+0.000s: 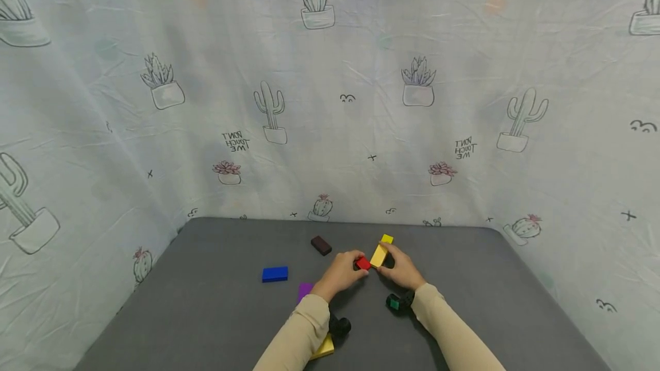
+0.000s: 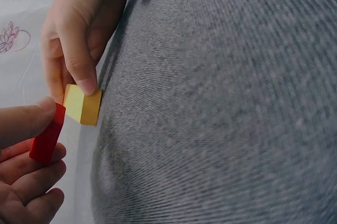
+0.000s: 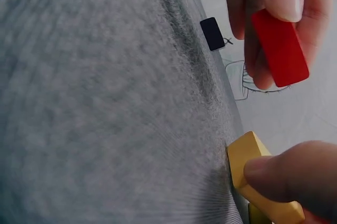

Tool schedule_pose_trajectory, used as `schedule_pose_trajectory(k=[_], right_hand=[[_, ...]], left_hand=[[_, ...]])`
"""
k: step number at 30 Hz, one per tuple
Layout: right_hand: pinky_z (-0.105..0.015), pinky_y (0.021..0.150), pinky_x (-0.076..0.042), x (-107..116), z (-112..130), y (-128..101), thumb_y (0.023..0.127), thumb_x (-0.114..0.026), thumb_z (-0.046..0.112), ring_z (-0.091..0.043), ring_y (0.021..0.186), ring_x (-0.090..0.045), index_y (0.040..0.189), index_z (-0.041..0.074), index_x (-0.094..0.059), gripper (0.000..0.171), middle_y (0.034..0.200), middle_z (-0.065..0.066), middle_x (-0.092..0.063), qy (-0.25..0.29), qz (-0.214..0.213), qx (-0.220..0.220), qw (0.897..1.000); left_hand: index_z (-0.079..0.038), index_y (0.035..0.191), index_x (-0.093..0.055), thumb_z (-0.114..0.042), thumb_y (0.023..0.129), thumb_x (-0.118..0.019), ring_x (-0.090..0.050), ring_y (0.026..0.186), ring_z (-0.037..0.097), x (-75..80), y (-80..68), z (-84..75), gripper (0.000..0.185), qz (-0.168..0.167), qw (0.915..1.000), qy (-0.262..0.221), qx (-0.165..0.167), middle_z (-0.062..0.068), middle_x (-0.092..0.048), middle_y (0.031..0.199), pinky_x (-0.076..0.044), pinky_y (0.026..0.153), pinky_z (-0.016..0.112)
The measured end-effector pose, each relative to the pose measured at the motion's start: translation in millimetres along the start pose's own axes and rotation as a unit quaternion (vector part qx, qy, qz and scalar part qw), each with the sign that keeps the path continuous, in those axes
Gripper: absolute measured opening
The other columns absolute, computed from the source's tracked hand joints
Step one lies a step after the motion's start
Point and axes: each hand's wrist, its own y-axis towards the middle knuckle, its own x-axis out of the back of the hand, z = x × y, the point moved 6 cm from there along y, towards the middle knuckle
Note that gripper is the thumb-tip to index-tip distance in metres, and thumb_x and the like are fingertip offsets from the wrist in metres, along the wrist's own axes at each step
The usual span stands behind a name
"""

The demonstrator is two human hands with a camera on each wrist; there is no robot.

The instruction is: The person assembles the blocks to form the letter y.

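Observation:
Between the thumb and fingers of my left hand [image 1: 340,272] is a small red block [image 1: 363,263]. The left wrist view shows this red block [image 2: 47,134] pinched at its upper end by the thumb, with fingers behind it. Just to the right, my right hand [image 1: 404,271] grips a longer yellow block [image 1: 378,256] by its sides, low over the grey cloth. A narrow gap separates the red block from the yellow one. Beyond the gripped block lies another yellow block [image 1: 387,239]; whether the two touch I cannot tell.
A dark brown block [image 1: 321,245] lies behind the left hand, and a blue block [image 1: 275,274] farther left. The left arm partly covers a purple block [image 1: 305,288] and a yellow block [image 1: 323,348]. A cactus-print curtain [image 1: 350,130] hangs behind the grey table [image 1: 216,314].

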Motion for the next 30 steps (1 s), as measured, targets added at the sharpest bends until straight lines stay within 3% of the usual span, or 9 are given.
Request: schedule_pose_trajectory(k=[30], right_hand=[[-0.058,0.108,-0.028,-3,-2,-2,0.089,-0.066,0.025,-0.04,0.139,-0.028,0.145,0.004,-0.037,0.066,0.149,-0.022,-0.034,-0.02,0.033,0.022,0.999]], left_hand=[[-0.002,0.122,-0.061,-0.02,0.084,-0.072,-0.062,0.092,0.02,-13.1,2.3,5.0,0.043,0.01,0.999,0.028,0.033,0.013,-0.065,0.112,-0.051,0.076,0.032]])
